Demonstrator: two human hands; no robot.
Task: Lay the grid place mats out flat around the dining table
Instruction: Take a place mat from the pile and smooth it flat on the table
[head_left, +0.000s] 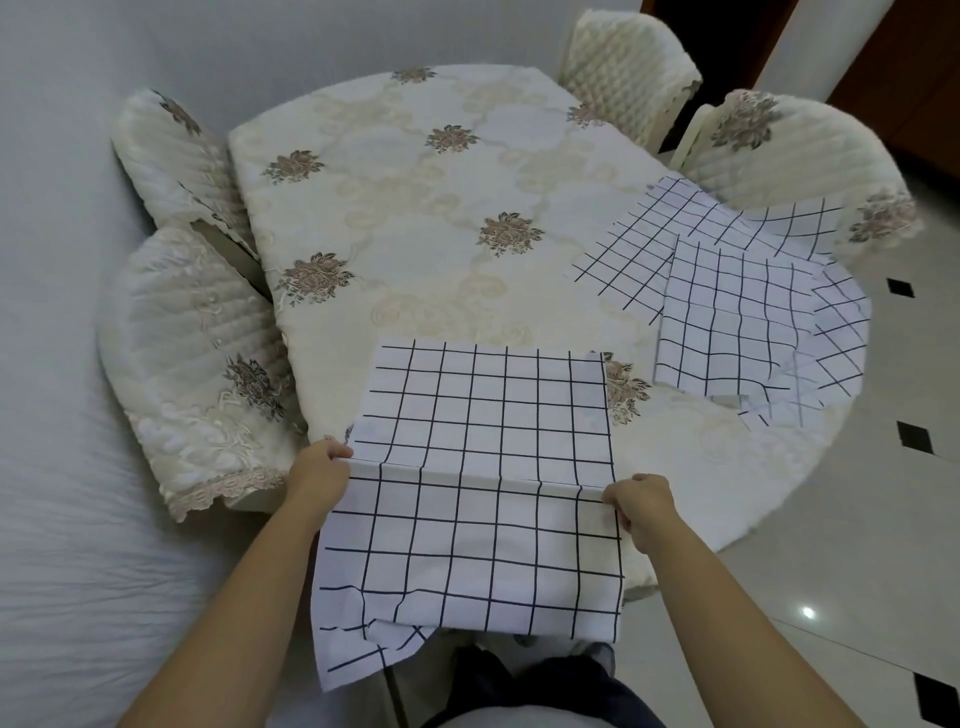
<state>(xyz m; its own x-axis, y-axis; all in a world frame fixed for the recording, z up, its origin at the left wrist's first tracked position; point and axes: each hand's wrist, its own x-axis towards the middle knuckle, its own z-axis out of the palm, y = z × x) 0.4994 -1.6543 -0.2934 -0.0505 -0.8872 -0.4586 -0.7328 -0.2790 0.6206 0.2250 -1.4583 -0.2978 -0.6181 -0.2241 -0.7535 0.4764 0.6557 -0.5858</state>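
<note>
Pinching opposite sides of the grid mat (483, 462), left hand (318, 470) and right hand (643, 506)

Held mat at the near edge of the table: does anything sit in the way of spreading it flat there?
Nothing visible does. The left hand and right hand grip the held mat by its side edges, its far half lying on the dining table. The other mats lie heaped to the right, apart from it.

Four quilted cream chairs (197, 364) stand on a glossy tiled floor (857, 545).
</note>
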